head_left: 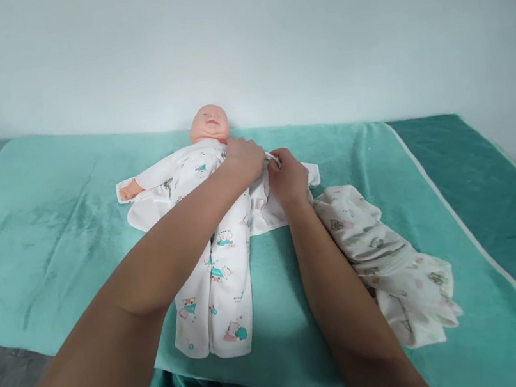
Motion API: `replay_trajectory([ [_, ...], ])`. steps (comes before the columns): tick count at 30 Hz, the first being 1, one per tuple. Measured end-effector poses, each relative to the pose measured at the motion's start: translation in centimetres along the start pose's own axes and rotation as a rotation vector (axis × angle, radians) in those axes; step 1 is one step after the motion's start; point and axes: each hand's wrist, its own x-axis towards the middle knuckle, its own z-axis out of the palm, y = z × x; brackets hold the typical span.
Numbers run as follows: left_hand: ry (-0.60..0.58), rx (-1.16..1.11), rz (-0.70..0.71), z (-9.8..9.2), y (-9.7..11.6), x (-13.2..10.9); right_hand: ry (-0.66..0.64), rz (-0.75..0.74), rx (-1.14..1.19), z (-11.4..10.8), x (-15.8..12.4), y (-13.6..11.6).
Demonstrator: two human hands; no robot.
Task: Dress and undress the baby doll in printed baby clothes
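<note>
A baby doll (211,121) lies on its back, head towards the wall. It wears white printed overalls (231,275) and a white baby shirt (158,171), with one doll hand (130,190) showing at the left cuff. My left hand (247,158) is closed at the doll's shoulder on the right side of the picture, holding the shirt's sleeve. Just beside it, my right hand (288,176) pinches the same sleeve. The doll's other arm is hidden by my hands and the cloth. One white cuff (313,173) sticks out past my right hand.
A crumpled, printed piece of baby clothing (389,264) lies to the right, next to my right forearm. A light green blanket (76,246) covers the bed, with darker green cloth (494,184) at the right. The white wall (235,41) stands behind the doll.
</note>
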Motion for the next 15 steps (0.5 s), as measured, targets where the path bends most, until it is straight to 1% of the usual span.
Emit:
replay_trajectory([
  [4,-0.049,0.011,0.028,-0.1,0.2,0.4,-0.002,-0.007,0.009,-0.1,0.0,0.0],
  [8,-0.051,0.017,0.029,-1.2,-0.4,-0.1,-0.01,0.033,0.033,-0.4,0.2,0.2],
  [11,-0.018,0.041,0.024,-2.4,-1.4,-0.8,-0.004,0.068,0.075,-0.7,0.5,0.7],
  [15,0.029,0.036,-0.023,-3.8,-3.5,-1.9,-0.005,0.101,0.138,-0.8,1.0,1.3],
])
